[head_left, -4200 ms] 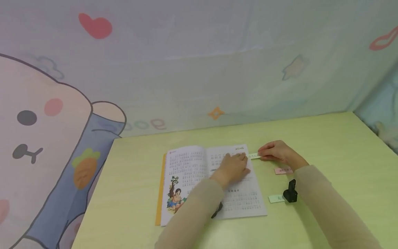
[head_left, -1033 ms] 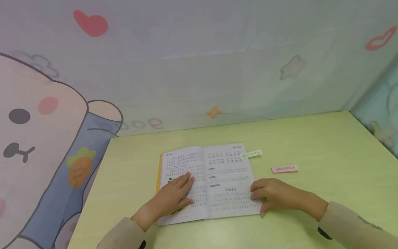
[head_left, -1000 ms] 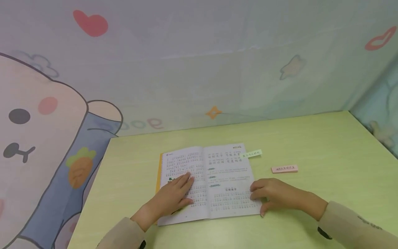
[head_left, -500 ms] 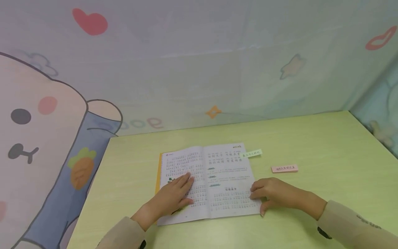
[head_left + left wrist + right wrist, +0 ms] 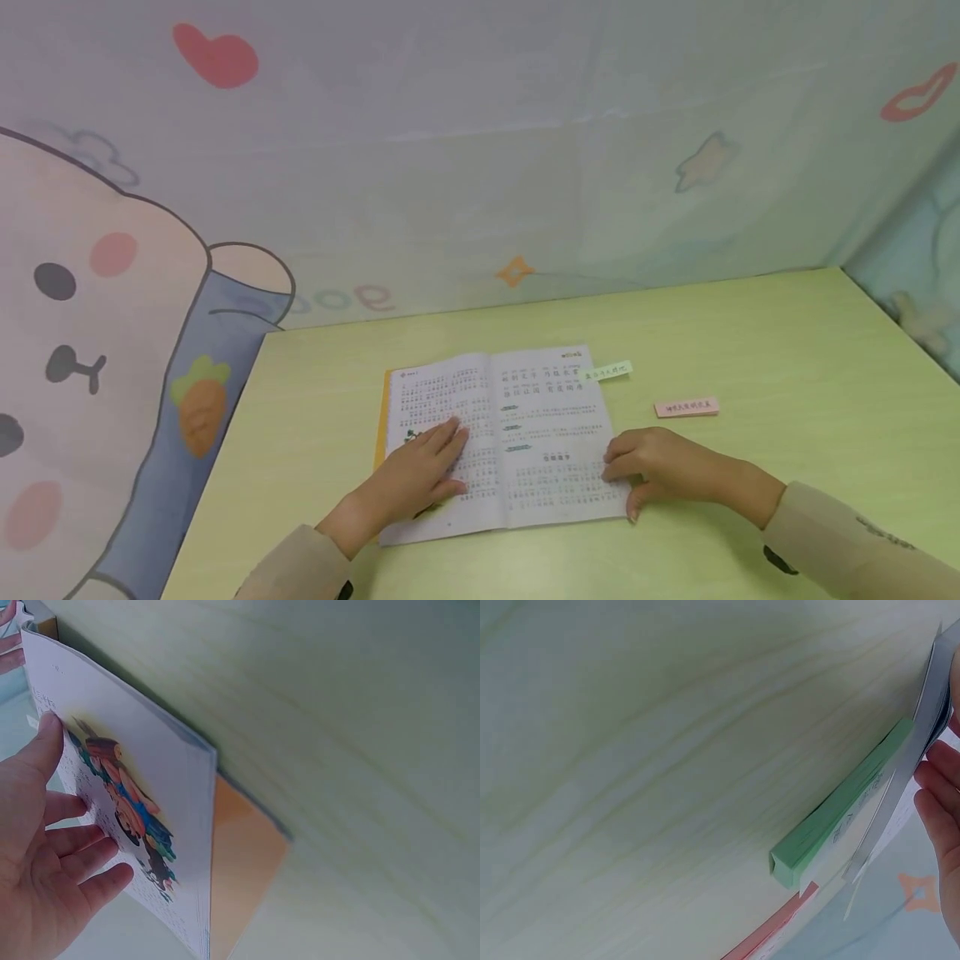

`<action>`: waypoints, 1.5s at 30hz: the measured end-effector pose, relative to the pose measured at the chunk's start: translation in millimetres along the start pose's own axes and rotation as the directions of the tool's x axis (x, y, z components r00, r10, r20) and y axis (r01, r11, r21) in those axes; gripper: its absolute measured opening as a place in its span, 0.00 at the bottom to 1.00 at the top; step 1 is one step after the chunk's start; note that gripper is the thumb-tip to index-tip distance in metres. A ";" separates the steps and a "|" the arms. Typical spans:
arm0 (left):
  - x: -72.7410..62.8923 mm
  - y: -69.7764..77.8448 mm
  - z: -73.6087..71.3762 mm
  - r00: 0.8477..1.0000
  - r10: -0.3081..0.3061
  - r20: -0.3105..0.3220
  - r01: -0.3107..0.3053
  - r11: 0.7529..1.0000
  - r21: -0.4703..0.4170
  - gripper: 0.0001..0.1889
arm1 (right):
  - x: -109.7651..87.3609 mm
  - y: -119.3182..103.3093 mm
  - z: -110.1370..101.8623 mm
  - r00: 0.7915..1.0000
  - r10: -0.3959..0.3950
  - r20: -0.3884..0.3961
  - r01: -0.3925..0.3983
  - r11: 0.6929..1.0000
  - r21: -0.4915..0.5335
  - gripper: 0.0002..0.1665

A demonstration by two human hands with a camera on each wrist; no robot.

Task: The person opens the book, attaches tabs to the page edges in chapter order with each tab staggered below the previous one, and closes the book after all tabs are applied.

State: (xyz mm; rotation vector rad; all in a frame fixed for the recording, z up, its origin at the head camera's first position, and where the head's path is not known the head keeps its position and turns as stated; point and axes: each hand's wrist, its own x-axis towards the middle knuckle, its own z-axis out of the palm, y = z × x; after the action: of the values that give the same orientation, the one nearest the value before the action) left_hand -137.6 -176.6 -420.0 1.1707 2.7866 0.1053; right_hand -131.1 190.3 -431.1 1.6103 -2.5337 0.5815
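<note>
An open book with printed pages and an orange-yellow cover edge lies on the table. My left hand rests on its left page, fingers spread; the left wrist view shows the page's coloured picture beside that hand. At the lower right edge, my right hand holds the book with fingers over the page and thumb at the edge. From the right page's upper edge sticks a pale green paper strip with handwriting. A green sticky-note pad lies near the right hand, hidden in the head view.
A pink sticky-note pad with handwriting lies right of the book. The pale green-yellow table ends at a cloth backdrop printed with cartoon shapes.
Since the oldest frame, my left hand has moved from the right page to the left one. My right hand has left the green strip and come down to the book's edge. Little moved lately.
</note>
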 end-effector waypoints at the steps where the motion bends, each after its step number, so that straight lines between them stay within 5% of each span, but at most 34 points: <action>1: -0.1 0.1 -0.1 1.000 0.001 -0.001 -0.001 1.000 -0.001 0.37 | 0.1 0.2 0.0 1.000 -0.001 -0.001 0.001 1.000 0.000 0.29; 8: -0.1 -0.2 -0.7 1.000 0.007 -0.010 -0.007 1.000 0.017 0.37 | 0.3 3.0 3.5 1.000 -0.019 -0.023 0.019 1.000 -0.025 0.28; 20: -0.5 0.3 -2.8 1.000 0.008 -0.002 -0.008 1.000 0.008 0.37 | 2.1 5.3 8.2 0.973 -0.099 -0.207 0.068 0.986 -0.152 0.27; 26: -0.9 0.3 -3.2 1.000 0.003 0.008 -0.003 1.000 -0.003 0.37 | -2.4 0.5 8.8 0.984 0.040 -0.172 -0.037 0.999 0.020 0.27; 31: -0.5 -0.5 -3.8 1.000 0.007 0.001 -0.007 1.000 -0.005 0.37 | -7.6 -3.8 8.4 0.971 0.221 -0.092 -0.196 0.955 0.224 0.30; 34: -0.5 -1.0 -3.6 1.000 0.007 -0.001 -0.007 1.000 0.002 0.37 | -7.5 -6.1 7.2 0.939 0.337 -0.069 -0.279 0.863 0.420 0.28; 36: -0.6 -0.9 -3.6 1.000 0.006 -0.002 -0.006 1.000 -0.002 0.37 | -6.0 -8.4 5.5 0.894 0.445 -0.049 -0.342 0.749 0.567 0.29; 38: -0.6 -0.5 -3.9 1.000 0.006 -0.002 -0.007 1.000 -0.010 0.37 | -3.3 -11.4 3.8 0.821 0.570 -0.017 -0.412 0.612 0.675 0.33; 41: -0.5 0.2 -4.3 1.000 0.003 -0.002 -0.003 1.000 -0.018 0.37 | 1.2 -17.1 1.6 0.679 0.733 0.051 -0.499 0.409 0.764 0.42; 43: -0.4 0.6 -4.2 1.000 0.002 0.000 -0.002 1.000 -0.021 0.37 | 3.9 -20.0 1.0 0.595 0.799 0.085 -0.528 0.309 0.791 0.46; 45: -0.4 1.0 -4.0 1.000 0.000 0.001 0.000 1.000 -0.018 0.37 | 6.6 -21.9 1.0 0.535 0.836 0.118 -0.533 0.227 0.815 0.45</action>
State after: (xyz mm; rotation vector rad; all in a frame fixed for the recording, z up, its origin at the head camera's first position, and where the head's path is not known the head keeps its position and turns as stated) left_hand -137.2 -176.3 -415.9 1.1663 2.7792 0.1291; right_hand -114.4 176.2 -424.4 0.0502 -2.6796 2.1092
